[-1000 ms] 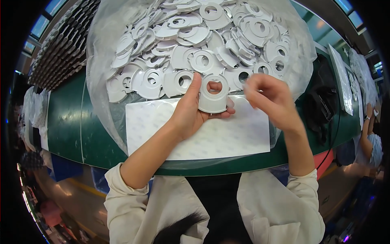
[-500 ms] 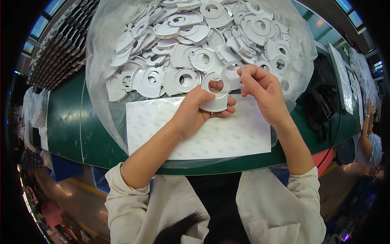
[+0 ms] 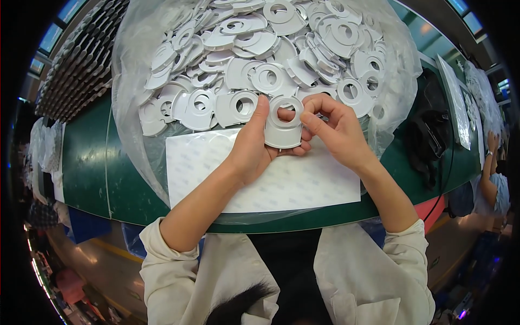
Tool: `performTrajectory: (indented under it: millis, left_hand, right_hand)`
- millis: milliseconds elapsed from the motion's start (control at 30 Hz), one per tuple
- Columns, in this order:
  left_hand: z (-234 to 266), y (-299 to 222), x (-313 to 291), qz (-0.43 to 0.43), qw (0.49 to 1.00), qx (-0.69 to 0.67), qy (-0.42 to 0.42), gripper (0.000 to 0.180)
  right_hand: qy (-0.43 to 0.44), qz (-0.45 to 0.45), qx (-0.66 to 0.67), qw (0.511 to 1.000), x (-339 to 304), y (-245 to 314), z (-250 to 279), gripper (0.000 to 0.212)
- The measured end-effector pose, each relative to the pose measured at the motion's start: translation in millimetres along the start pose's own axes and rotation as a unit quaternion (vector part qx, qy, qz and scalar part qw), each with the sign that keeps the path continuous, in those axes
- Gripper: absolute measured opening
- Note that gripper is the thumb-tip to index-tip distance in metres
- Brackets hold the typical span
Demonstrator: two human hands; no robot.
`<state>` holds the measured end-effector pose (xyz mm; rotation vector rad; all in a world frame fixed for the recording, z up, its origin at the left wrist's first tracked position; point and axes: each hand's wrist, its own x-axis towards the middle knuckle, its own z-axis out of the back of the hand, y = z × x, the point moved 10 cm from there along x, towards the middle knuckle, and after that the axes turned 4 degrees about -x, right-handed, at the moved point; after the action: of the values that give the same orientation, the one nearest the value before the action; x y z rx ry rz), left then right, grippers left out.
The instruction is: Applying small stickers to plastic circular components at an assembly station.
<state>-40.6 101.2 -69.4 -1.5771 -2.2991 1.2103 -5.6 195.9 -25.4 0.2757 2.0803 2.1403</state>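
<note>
A white plastic part (image 3: 283, 136), with a round hole at its top and a flat flared lower half, rests in my left hand (image 3: 253, 142). The thumb runs along its left edge and the fingers curl behind, showing through the hole. My right hand (image 3: 337, 129) is closed in a pinch at the part's right rim. The thin clear ring in that pinch seems to lie against the round rim; its outline hardly shows now. Below both hands lies a white sheet (image 3: 244, 187) with faint grey marks.
A heap of similar white plastic parts (image 3: 270, 78) fills a clear plastic bag (image 3: 132, 70) beyond the sheet, on the green table (image 3: 86, 168). Dark ribbed trays (image 3: 81, 65) stand far left. A black bag-like item (image 3: 430, 135) lies right. Another person's arm (image 3: 489, 173) shows far right.
My right hand has moved left and down, bringing the clear ring from beside the part onto its round rim. My left thumb has shifted from the part's face to its left edge.
</note>
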Motion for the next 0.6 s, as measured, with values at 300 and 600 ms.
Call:
performTrajectory:
  millis: [300,600]
  left_hand:
    - [1.7,2.7,1.2,0.007,1.0,0.014,0.002,0.066]
    - [0.8,2.2,1.0,0.007,1.0,0.02,0.007,0.063]
  right_hand:
    - [0.01,-0.008,-0.013,1.0,0.0,-3.4,-0.8,0.012]
    - [0.012,-0.008,-0.021,1.0,1.3,-4.6,-0.5,0.012]
